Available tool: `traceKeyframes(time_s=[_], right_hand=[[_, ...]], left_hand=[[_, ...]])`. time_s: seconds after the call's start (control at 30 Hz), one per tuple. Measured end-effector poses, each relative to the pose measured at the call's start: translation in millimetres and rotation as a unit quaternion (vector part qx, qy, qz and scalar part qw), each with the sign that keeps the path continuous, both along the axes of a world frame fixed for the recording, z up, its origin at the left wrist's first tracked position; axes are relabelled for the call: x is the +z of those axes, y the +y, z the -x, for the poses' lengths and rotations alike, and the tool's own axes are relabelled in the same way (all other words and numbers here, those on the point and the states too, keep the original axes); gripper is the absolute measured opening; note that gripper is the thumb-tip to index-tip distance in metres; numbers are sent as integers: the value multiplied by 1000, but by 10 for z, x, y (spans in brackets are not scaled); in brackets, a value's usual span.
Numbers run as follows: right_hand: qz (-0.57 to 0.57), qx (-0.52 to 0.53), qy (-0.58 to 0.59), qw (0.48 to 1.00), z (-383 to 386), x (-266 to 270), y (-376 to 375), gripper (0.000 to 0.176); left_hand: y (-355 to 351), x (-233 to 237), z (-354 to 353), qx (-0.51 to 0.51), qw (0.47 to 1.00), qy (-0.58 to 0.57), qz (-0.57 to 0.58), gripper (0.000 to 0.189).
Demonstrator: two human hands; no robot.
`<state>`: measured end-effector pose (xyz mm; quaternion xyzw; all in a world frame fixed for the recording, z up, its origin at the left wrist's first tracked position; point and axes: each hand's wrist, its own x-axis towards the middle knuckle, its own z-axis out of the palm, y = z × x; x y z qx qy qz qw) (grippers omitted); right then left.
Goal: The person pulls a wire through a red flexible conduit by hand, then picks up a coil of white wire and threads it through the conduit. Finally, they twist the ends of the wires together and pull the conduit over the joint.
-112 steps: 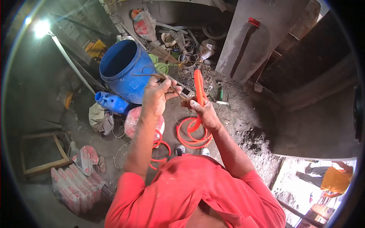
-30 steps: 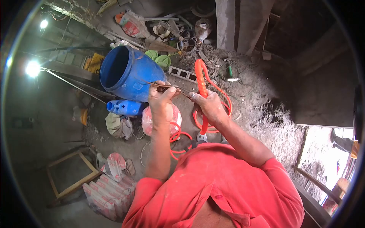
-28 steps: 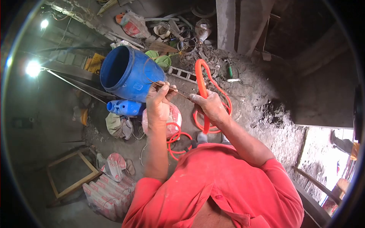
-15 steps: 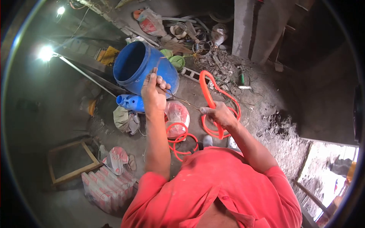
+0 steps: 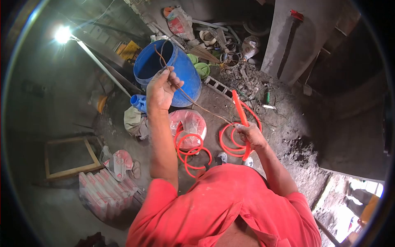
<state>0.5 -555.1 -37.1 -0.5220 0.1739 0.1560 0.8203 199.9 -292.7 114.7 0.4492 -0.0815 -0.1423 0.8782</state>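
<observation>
My left hand (image 5: 161,88) is raised in front of the blue barrel, its fingers pinched on a thin brown wire (image 5: 191,100). The wire's free end curls up above my fingertips, and the rest slants down to my right hand (image 5: 252,136). That hand is closed around an orange corrugated hose (image 5: 239,108), with the wire running into the same grip. More of the orange hose lies in loops on the floor just beyond my right hand. A second set of orange coils (image 5: 190,153) lies by a red and white plastic bag (image 5: 193,123), between my arms.
The blue barrel (image 5: 187,78) lies tilted, its mouth facing left. A hollow block (image 5: 218,87) and rubble (image 5: 247,78) lie behind the hose. To the left are a lit lamp on a pole (image 5: 101,64), a wooden frame (image 5: 92,150) and stacked wrapped packs (image 5: 105,189).
My left hand has turned and now pinches the wire, which stretches longer between my hands. My right hand has moved right and down with the hose, whose upper loop now appears as a straighter end.
</observation>
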Motion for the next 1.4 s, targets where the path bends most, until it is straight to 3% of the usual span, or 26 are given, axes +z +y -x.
traceKeyframes(time_s=[0.07,0.2,0.37,0.53,0.73,0.8,0.83,0.9,1.0,1.1,1.17,1.4], right_hand=[[-7,-46,23,999,8,-127,-89,15],[-68,-37,-2,997,87,-100,-207,15],[-18,-41,3,999,138,-162,-228,15],[-15,-66,41,997,168,-270,-291,16],[-103,-73,28,992,241,-467,-421,18],[24,-20,16,999,223,-372,-455,22],[25,-23,17,999,189,-338,-467,22],[74,-168,-89,979,105,-233,-504,28],[115,-213,-106,964,-74,152,-606,35],[107,-86,-161,977,-32,619,-401,32],[31,-112,-163,980,-25,697,-186,38],[197,-124,-121,965,-64,777,-180,31]], left_hand=[[38,38,33,-13,998,-20,-52,22],[151,68,36,-86,990,-44,-105,19],[109,73,95,-71,988,-63,-121,20],[32,60,179,-109,987,-103,-62,37],[-133,103,346,-87,987,-100,-96,48],[-180,96,358,-84,986,-98,-105,44],[-213,85,363,-81,985,-98,-113,41],[-384,117,457,-90,987,-70,-115,37],[-753,-5,626,-99,987,-25,-123,31],[-1113,-145,765,-95,986,-8,-140,26],[-1287,-213,822,-61,985,-14,-160,24],[-1440,-360,890,-88,986,10,-141,22]])
